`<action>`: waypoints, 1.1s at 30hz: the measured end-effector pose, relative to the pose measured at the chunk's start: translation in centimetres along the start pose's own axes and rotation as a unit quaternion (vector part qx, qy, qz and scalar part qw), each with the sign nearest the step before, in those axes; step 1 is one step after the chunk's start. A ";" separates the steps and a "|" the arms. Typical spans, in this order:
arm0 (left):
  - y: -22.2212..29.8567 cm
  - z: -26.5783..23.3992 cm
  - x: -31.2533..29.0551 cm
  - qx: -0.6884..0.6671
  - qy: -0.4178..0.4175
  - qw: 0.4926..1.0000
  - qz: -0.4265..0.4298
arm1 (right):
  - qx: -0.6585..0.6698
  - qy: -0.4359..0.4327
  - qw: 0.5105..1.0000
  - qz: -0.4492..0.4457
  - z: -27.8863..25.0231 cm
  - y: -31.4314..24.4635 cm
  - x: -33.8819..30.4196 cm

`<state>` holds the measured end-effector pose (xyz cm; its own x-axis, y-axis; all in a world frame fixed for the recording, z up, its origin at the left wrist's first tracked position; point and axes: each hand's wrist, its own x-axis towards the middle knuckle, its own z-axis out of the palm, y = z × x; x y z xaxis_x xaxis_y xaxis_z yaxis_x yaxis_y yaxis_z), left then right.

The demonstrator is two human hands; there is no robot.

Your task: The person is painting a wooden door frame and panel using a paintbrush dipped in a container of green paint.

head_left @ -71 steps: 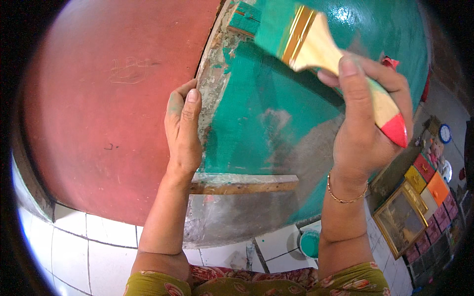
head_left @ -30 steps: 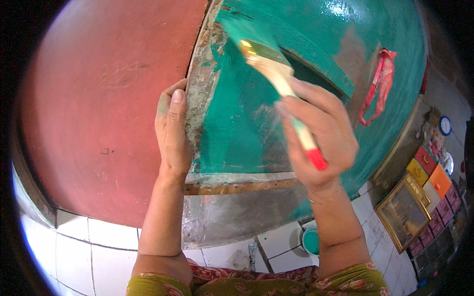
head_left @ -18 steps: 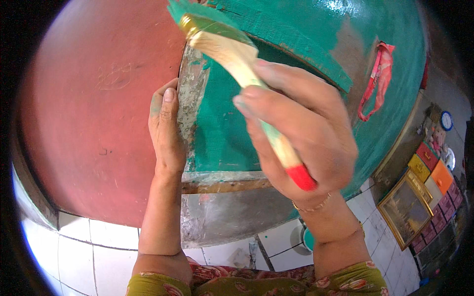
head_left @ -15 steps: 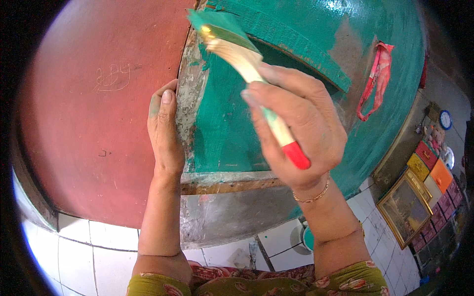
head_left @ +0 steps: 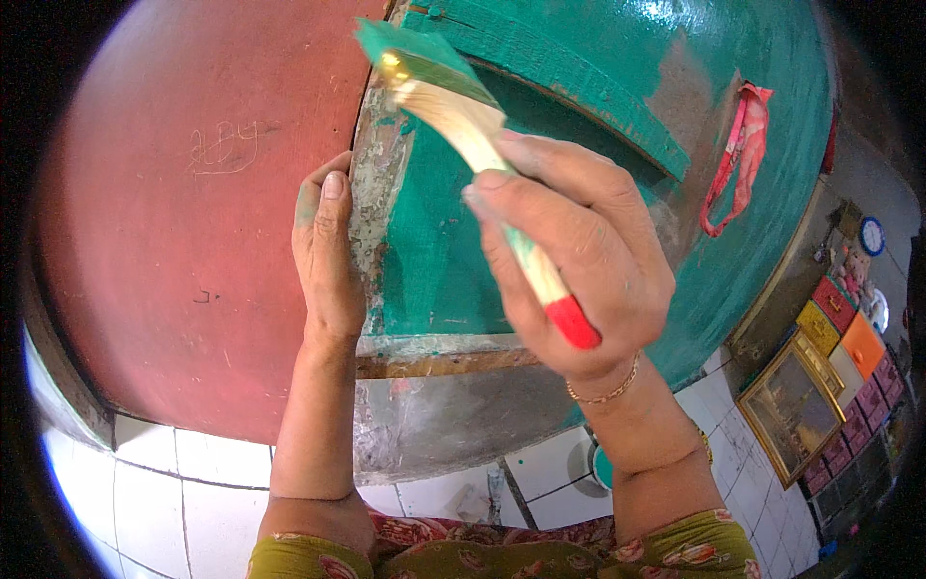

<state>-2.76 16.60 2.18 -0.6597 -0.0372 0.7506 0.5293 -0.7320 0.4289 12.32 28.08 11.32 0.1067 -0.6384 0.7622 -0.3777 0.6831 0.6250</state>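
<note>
My right hand (head_left: 584, 241) holds a paintbrush (head_left: 453, 121) by its pale wooden handle, with thumb and fingers wrapped round it. The handle ends in a red tip, and the bristles, loaded with green paint, point to the upper left. They are close to the top of a bare, flaking grey strip (head_left: 371, 207) along the left side of a green-painted wooden panel (head_left: 439, 261). My left hand (head_left: 330, 246) curls round that grey edge, thumb in front, with the fingertips partly hidden. Green paint smears one of its fingers.
A reddish-brown surface (head_left: 193, 251) with scratched marks lies left of the panel. A pink strip of cloth (head_left: 741, 159) hangs on the green wall at right. Beyond stand a gold picture frame (head_left: 791, 410) and coloured drawers (head_left: 858, 343). A green paint container (head_left: 603, 467) is on the white tiles below.
The brush and my right hand have shifted slightly left, the red handle end a little down. My left hand keeps its hold on the edge, almost unmoved.
</note>
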 end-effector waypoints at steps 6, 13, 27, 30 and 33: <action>-0.3 -0.4 0.0 0.074 0.022 0.997 0.024 | -0.072 -0.025 0.993 0.090 -2.7 0.1 -2.7; -0.3 -0.8 0.3 0.033 0.011 0.999 0.027 | -0.007 0.014 1.000 -0.012 -0.8 -0.1 -0.1; -0.8 -0.5 0.1 0.025 0.031 0.999 0.019 | -0.199 0.108 0.951 0.212 -8.5 2.8 -5.8; 0.0 0.0 0.3 -0.015 0.011 1.000 0.015 | -0.176 0.102 0.972 0.122 -7.0 2.2 -3.5; -0.1 -0.2 0.6 -0.051 0.014 0.999 -0.005 | -0.130 0.066 0.987 0.070 -5.6 2.6 -3.3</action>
<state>-3.30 16.54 2.48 -0.6801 -0.0488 0.7315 0.4678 -0.7972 0.3816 16.16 33.92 11.41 0.1959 -0.4906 0.8491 -0.1513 0.8404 0.5205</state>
